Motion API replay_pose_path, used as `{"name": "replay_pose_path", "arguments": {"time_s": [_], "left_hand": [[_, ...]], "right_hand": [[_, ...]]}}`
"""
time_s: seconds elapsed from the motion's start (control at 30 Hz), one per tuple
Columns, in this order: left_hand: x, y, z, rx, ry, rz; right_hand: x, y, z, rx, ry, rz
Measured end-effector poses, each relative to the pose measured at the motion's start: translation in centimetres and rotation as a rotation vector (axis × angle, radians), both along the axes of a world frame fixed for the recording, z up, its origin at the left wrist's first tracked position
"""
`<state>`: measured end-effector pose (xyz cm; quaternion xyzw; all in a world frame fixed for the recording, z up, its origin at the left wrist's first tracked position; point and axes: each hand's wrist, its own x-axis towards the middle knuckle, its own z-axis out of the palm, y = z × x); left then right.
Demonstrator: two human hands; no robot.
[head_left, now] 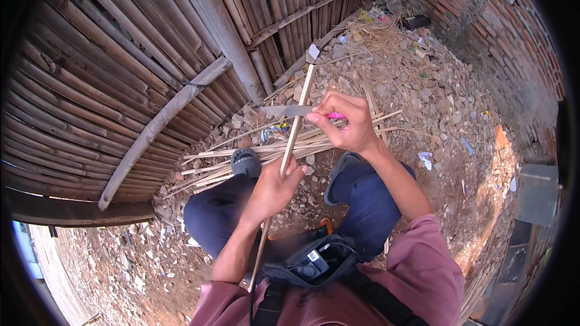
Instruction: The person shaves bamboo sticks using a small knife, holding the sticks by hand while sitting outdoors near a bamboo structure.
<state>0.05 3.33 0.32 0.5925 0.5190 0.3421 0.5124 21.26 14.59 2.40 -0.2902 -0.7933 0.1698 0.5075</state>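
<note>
My left hand [275,186] is closed round a long, pale bamboo strip [293,131], which runs from beside my waist up and away from me. In my right hand [348,122] is a knife [286,110] with a pink handle. Its blade points left and lies across the strip, above my left hand. Whether the edge cuts into the wood cannot be made out. Below the blade, a pile of similar pale strips [266,152] is spread on the ground around my feet.
A wall of bamboo poles [151,30] rises at the left and ahead, with a brick wall [501,30] at the right. Stones and litter cover the ground [423,108]. An open black pouch [317,259] sits at my waist. Dry straw [374,36] lies in the far corner.
</note>
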Motion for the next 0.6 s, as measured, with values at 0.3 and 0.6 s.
{"name": "replay_pose_path", "arguments": {"time_s": [0.3, 0.6], "left_hand": [[0.6, -0.7, 0.5, 0.038, 0.062, -0.057], [0.1, 0.0, 1.2, 0.004, 0.158, -0.004]], "right_hand": [[4.2, 4.1, 0.9, -0.128, -0.116, -0.553], [6.5, 4.0, -0.2, -0.241, 0.345, -0.332]]}}
